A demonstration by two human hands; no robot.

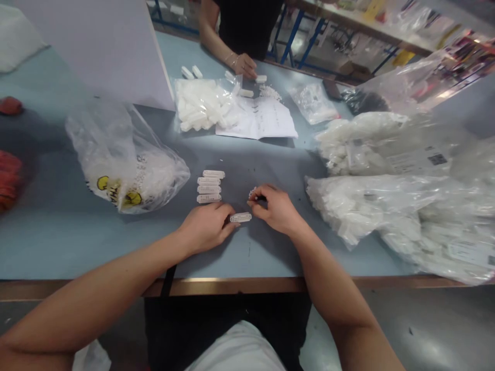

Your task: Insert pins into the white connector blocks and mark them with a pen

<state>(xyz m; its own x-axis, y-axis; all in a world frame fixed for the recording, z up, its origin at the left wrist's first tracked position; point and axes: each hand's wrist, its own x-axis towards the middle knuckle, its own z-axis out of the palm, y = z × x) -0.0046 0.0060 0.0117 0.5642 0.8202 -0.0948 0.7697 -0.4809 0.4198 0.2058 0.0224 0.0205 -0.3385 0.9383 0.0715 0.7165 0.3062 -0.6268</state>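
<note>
Between the thumb and fingers of my left hand (207,225) is a white plastic connector (241,217), a long narrow block with rows of small holes facing up. My right hand (279,210) is just right of it, with thumb and fingertips drawn together; whatever they pinch is too small to make out. Partly hidden behind those fingers lies a little heap of tiny white pieces (252,192). Several similar white connectors (209,189) lie stacked in a column on the blue table, just beyond my left hand.
A clear bag with yellow prints (133,198) stands left. Large bags of white parts (359,201) cover the right side. Farther back are a bag of white blocks (204,105), a paper sheet (263,121) and a co-worker's hand (245,66). A panel (112,51) rises back left.
</note>
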